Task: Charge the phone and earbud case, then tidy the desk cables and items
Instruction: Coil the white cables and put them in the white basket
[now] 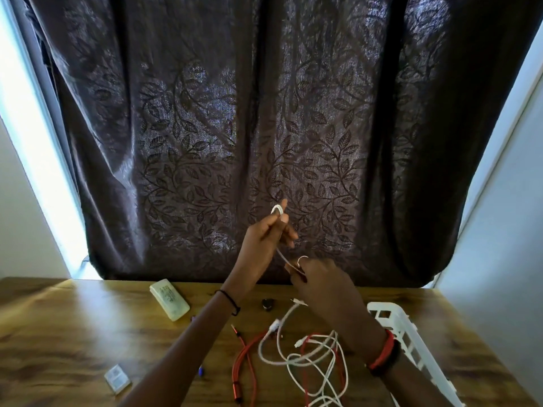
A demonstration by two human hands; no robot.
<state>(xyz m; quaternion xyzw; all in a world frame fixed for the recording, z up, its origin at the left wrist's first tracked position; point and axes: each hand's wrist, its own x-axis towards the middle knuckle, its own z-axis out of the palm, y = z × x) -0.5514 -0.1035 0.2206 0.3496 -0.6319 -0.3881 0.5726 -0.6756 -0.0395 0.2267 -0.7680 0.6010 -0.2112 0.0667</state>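
Coiling: left hand (266, 236) fingers grip the cable (276, 209) fold, right hand (320, 279) fingers pinch its tail — keep it taut, turns even, clear of the tangle (308, 358) near the table (73, 333) front edge.

No legible text anywhere.

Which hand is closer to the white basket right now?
Right. The right hand is raised just left of the basket; the left hand is farther left and higher, both pinching a white cable.
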